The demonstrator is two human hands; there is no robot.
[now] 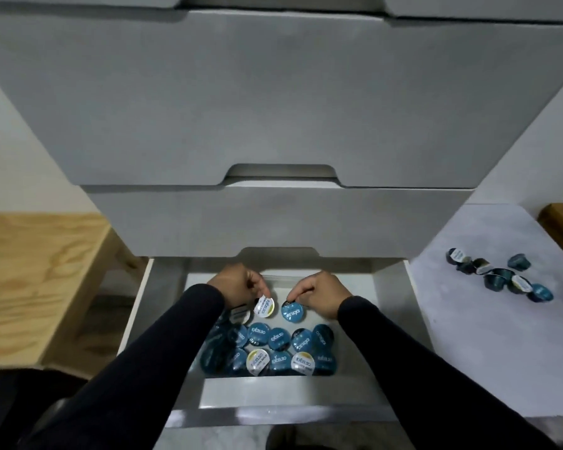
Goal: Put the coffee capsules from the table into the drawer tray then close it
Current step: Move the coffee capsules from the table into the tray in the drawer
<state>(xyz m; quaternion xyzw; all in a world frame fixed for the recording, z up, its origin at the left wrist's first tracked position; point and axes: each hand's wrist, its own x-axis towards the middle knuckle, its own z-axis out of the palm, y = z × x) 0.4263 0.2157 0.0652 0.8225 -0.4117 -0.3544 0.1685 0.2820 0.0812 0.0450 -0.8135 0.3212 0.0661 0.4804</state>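
Your left hand (pixel 238 284) pinches a white-lidded capsule (pixel 264 306) by its rim between thumb and fingers (pixel 263 289), holding it just over the back of the tray (pixel 267 389). At 3 o'clock from it, your right hand (pixel 319 292) grips a blue-lidded capsule (pixel 292 311) the same way, fingertips clenched on its top edge. The two capsules hang just beside each other, not touching.

Below them, toward 6 o'clock, a packed cluster of capsules (pixel 273 347) fills the near part of the tray, mostly blue lids with two white ones in the front row. Bare tray floor shows around the held pair and at 3 o'clock of the cluster.

The tray sits inside the open drawer (pixel 134 306); the closed drawer front (pixel 280 219) overhangs its back edge at 12 o'clock, close above your knuckles. Your dark sleeves (pixel 150 362) cross the drawer's front rim.

At 3 o'clock, well apart from the drawer, loose capsules (pixel 501 277) lie scattered on the white table (pixel 485 345). A wooden bench (pixel 36 280) stands at 9 o'clock.
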